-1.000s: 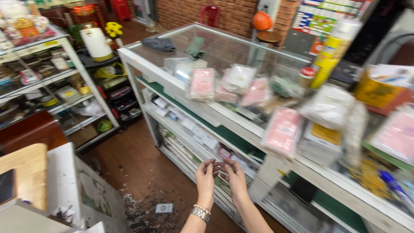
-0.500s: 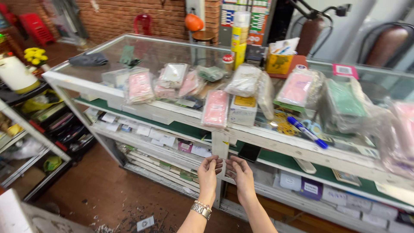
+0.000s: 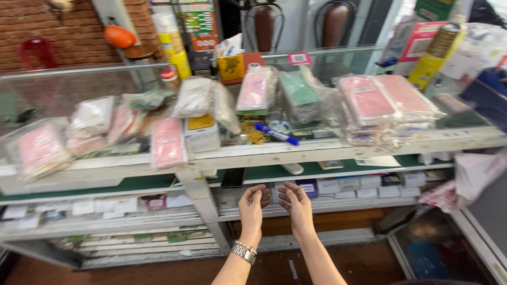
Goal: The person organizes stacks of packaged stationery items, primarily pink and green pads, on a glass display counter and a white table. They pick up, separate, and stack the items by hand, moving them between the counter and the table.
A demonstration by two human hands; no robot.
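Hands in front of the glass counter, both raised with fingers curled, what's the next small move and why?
Probably hold them level and open the fingers slowly. The left hand and right hand are cupped close together, palms inward, in front of the counter's lower shelf. Whether anything lies in them cannot be seen, so a slow opening guards against a spill.

Pink plastic-wrapped packages [image 3: 369,100] atop counter [image 3: 296,150]

pink packets [image 3: 168,141] on counter's front edge | blue marker [image 3: 275,133] mid-counter | green shelf lining [image 3: 338,170] | silver wristwatch [image 3: 243,252] on left hand [image 3: 252,203] | orange ball [image 3: 119,37], yellow cans [image 3: 178,53] at counter's back edge | red-brown brick wall [image 3: 53,31]
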